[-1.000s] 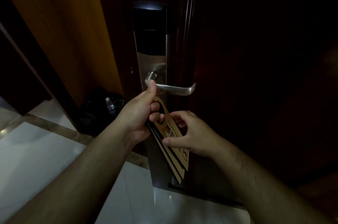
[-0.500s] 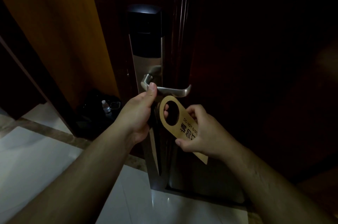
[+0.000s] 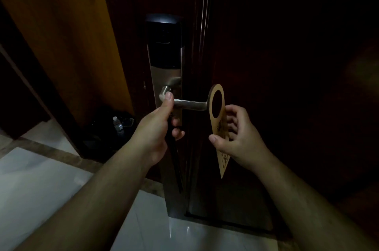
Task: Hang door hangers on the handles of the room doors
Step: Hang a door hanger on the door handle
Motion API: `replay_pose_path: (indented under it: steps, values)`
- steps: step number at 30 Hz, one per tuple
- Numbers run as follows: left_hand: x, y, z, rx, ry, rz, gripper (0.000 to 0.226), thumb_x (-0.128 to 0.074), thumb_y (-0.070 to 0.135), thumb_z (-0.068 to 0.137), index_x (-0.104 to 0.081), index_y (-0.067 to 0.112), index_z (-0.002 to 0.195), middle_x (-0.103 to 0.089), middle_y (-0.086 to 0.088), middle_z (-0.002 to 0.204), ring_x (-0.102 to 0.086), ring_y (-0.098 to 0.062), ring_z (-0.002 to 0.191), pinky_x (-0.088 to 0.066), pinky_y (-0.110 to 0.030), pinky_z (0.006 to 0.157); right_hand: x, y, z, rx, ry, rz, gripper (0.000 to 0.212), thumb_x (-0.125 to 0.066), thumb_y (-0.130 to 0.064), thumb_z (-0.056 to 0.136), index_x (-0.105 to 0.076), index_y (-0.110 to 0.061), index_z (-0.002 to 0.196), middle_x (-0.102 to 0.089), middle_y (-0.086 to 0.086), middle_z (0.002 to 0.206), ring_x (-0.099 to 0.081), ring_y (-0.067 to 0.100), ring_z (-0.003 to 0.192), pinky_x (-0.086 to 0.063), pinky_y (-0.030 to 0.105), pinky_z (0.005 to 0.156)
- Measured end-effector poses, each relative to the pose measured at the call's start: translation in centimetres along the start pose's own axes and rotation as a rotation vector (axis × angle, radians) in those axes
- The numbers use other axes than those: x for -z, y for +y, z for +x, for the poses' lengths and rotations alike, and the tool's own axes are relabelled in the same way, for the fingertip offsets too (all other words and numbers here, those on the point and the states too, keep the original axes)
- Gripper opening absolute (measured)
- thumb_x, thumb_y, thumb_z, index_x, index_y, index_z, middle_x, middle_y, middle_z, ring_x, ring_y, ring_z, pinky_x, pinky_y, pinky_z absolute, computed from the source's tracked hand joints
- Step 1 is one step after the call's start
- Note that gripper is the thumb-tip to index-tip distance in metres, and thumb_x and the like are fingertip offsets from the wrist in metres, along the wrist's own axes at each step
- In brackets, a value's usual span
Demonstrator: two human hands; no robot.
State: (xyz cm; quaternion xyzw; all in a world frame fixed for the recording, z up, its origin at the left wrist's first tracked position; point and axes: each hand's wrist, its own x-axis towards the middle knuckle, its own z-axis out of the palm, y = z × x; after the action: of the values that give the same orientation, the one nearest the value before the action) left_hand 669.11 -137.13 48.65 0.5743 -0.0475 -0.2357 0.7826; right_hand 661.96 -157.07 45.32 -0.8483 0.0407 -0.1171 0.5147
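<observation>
The right hand [image 3: 240, 138] pinches one door hanger [image 3: 218, 119], its hole level with the free right tip of the door handle [image 3: 190, 105]; not yet hung. The left hand [image 3: 158, 129] rests its thumb on the handle's left end, fingers closed on what seem spare hangers; other doors presumably remain.

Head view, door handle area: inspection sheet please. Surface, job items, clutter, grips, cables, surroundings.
Surface: glossy white tile floor with a darker border strip.
Job items: door hanger held at the free tip of the door handle, hole level with the tip, not yet threaded on. Dark stack under the left hand, likely spare hangers; too dim to tell.
Clutter: water bottle on a dark bag by the wall.
Grips: left hand thumb on the handle's base; right hand pinching the hanger.
Cables: nothing seen.
Surroundings: dark wooden door, electronic lock, dim light.
</observation>
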Motion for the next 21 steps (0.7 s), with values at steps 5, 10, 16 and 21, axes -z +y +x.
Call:
replay_pose_path:
  steps: [5,10,16,21]
  values:
    - [0.7,-0.1,-0.2,-0.019,0.008,0.050,0.061,-0.052,0.067,0.087,-0.067,0.017,0.120,-0.047,0.005,0.067,-0.045,-0.009,0.054,-0.050,-0.030,0.070,-1.0,0.2,0.4,-0.033,-0.004,0.014,0.086,-0.075,-0.052,0.066,-0.030,-0.040,0.139,-0.051,-0.013,0.131,-0.052,0.008,0.120,-0.052,0.037,0.094]
    - [1.7,0.0,-0.5,-0.035,0.048,0.099,0.056,-0.052,0.068,0.086,-0.069,0.022,0.115,-0.048,0.004,0.071,-0.047,-0.010,0.058,-0.050,-0.033,0.074,-2.3,0.2,1.1,-0.073,-0.054,0.023,0.077,-0.077,-0.037,0.078,-0.032,-0.038,0.141,-0.045,-0.015,0.131,-0.046,0.007,0.120,-0.048,0.026,0.088]
    - [3.3,0.5,-0.8,-0.054,0.091,0.138,0.047,-0.049,0.063,0.090,-0.069,0.027,0.112,-0.050,0.005,0.070,-0.049,-0.010,0.057,-0.050,-0.034,0.078,-4.7,-0.6,1.8,-0.089,-0.099,0.029,0.073,-0.077,-0.051,0.067,-0.037,-0.049,0.128,-0.049,-0.014,0.128,-0.052,0.012,0.119,-0.055,0.041,0.090]
    - [4.8,0.6,-0.7,-0.112,0.032,0.258,0.042,-0.051,0.055,0.093,-0.070,0.023,0.113,-0.064,0.015,0.067,-0.056,-0.001,0.061,-0.044,-0.030,0.071,-6.6,-2.2,2.4,-0.040,-0.108,0.006,0.069,-0.079,-0.036,0.077,-0.033,-0.045,0.127,-0.041,-0.032,0.110,-0.044,-0.013,0.099,-0.040,0.010,0.074]
